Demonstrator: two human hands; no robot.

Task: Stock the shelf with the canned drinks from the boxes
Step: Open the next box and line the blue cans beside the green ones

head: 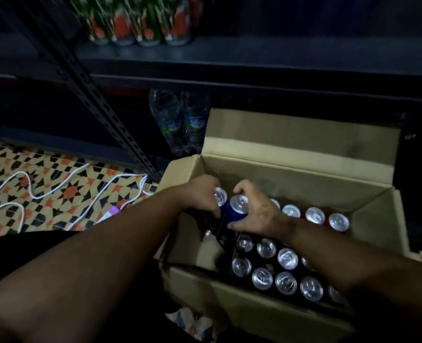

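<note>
An open brown cardboard box (291, 169) is sitting on the patterned tile floor (44, 174) in front of a dark metal shelf (229, 60), its flaps folded outward. Inside it, rows of silver-topped drink cans (286, 258) are standing upright, dark-bodied ones toward the near side and a few red ones (315, 216) along the far row.

Both hands are reaching into the left end of the box. The right hand (257, 214) is grasping a blue can with a silver top (238, 209), its fingers (242, 188) curling over the far side of the can and the thumb pressing the near side; the can is tilting slightly and standing higher than its neighbours. The left hand (201, 194) is lying just beside it, its fingers bending down around another silver-topped can (220, 196) whose body is hidden, so how firmly it is gripping is hard to tell.

On the shelf board above, four tall cans with green and orange print (140, 23) are standing in a row at the left. Beneath that board, two clear plastic water bottles with blue labels (180, 122) are standing side by side just behind the box's far left corner. White cables (56, 184) are trailing across the floor to the left of the box.
</note>
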